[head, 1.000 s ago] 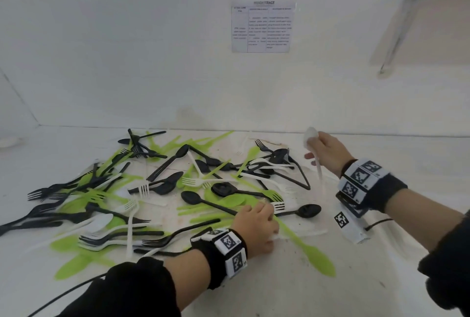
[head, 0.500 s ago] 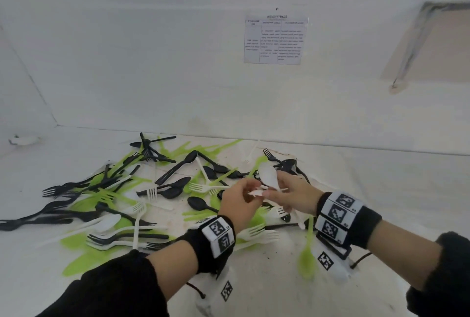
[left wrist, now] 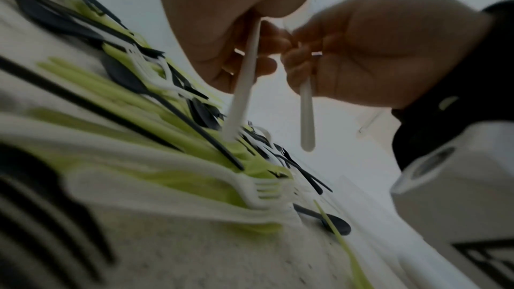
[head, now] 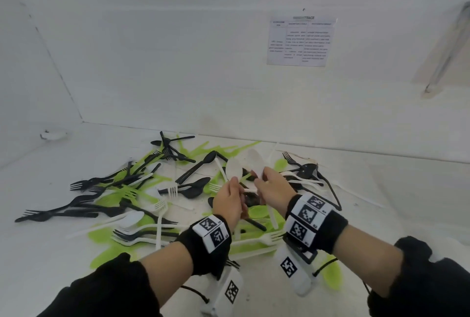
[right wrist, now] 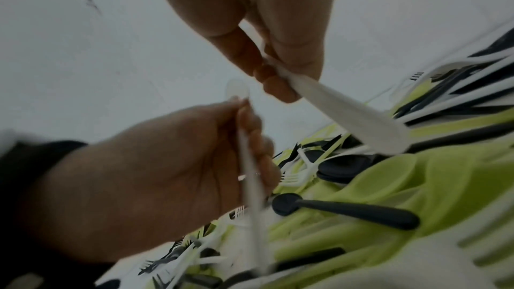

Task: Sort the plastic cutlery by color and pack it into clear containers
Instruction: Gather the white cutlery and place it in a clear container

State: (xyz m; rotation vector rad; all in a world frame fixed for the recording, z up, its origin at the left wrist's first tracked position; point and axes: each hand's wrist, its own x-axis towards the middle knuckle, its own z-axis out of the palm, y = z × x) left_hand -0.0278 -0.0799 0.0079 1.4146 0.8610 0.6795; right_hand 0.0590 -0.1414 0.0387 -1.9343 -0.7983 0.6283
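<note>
Head cam first: I've got both hands raised over the cutlery pile (head: 157, 197), almost touching. The left hand (head: 230, 201) pinches a white spoon (head: 234, 169) by the handle, bowl up; the right hand (head: 273, 189) pinches a second white spoon (head: 255, 160) the same way, bowls side by side. The black, green and white pieces lie scattered across the white table (head: 50, 253); I can't spot any containers from here.

Left wrist cam gives the underside the head cam hides: the left hand's fingers (left wrist: 267, 67) are curled round the handle (left wrist: 240, 100), and the other spoon's handle (left wrist: 307, 115) hangs free below the right hand (left wrist: 375, 52).

Right wrist cam is blurry, but shows the thumb and fingers (right wrist: 272, 78) clamped on the handle (right wrist: 347, 113).

Versus half a second ago, the left hand picked up its own spoon, and both bowls sit higher.
</note>
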